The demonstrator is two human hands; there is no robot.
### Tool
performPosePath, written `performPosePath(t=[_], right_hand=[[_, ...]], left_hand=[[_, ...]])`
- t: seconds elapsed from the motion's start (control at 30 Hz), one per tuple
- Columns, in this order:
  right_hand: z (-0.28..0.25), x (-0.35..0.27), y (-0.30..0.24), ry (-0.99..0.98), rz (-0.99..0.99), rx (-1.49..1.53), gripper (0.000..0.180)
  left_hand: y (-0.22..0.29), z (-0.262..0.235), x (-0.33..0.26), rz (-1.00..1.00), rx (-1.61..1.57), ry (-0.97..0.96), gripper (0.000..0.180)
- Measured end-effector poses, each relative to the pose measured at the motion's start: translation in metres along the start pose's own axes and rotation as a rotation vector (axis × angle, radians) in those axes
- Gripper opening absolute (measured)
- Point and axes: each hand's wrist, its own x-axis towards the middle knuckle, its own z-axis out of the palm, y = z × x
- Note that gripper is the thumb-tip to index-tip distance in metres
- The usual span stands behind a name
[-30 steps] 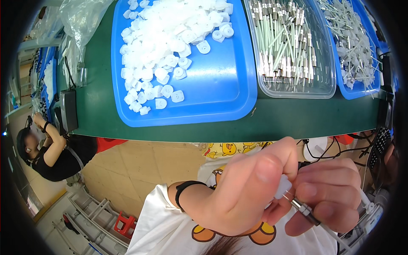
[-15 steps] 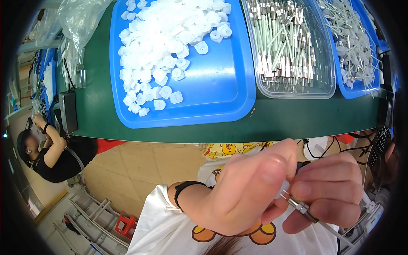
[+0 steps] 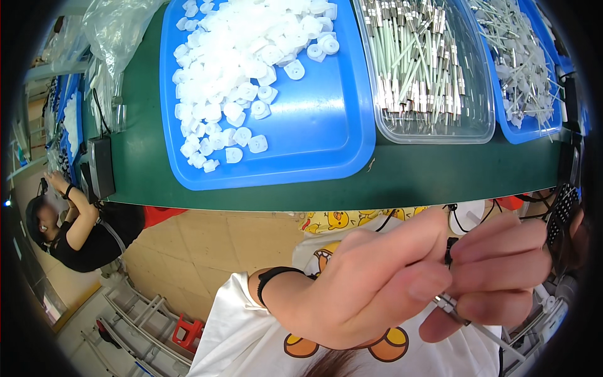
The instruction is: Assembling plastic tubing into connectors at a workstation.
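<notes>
In front of my shirt the two hands meet. My left hand (image 3: 377,283) is closed in a pinch, thumb against bent fingers; the small translucent white plastic cap that showed there half a second ago is hidden behind the thumb. My right hand (image 3: 499,270) is closed around a thin tube with a metal fitting (image 3: 447,304), held slantwise. The fitting's upper end goes out of sight behind my left thumb, so I cannot tell how far it sits in the cap. Loose white caps (image 3: 233,154) lie heaped in the blue tray (image 3: 314,141) above.
On the green table (image 3: 251,200), a clear bin (image 3: 433,135) holds many metal-ended tubes. Right of it, a blue tray (image 3: 534,135) holds tubes with white caps. At left are a plastic bag (image 3: 119,31) and a co-worker (image 3: 81,226). A red stool (image 3: 186,332) stands on the floor.
My left hand has shifted right toward my right hand. Its thumb now covers the cap and the thin tip of the fitting, which were visible before. My right hand has moved slightly right.
</notes>
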Motion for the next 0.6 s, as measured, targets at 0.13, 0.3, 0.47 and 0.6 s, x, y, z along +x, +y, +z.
performPosePath(t=[0.13, 0.3, 0.47, 0.6], right_hand=[[0.005, -0.009, 0.004, 0.123, -0.045, 0.012, 0.043], [0.020, 0.001, 0.000, 0.208, 0.144, 0.188, 0.040], [0.017, 0.002, -0.004, 0.408, 0.580, 0.678, 0.033], [0.021, 0.003, -0.005, 0.568, 0.801, 0.970, 0.029]], left_hand=[[0.002, 0.003, 0.000, -0.012, -0.041, -0.024, 0.072], [0.000, -0.005, -0.001, 0.006, -0.224, -0.091, 0.071], [-0.004, -0.007, 0.004, 0.239, -0.201, -0.028, 0.060], [-0.008, -0.010, 0.012, 0.659, 0.058, 0.054, 0.053]])
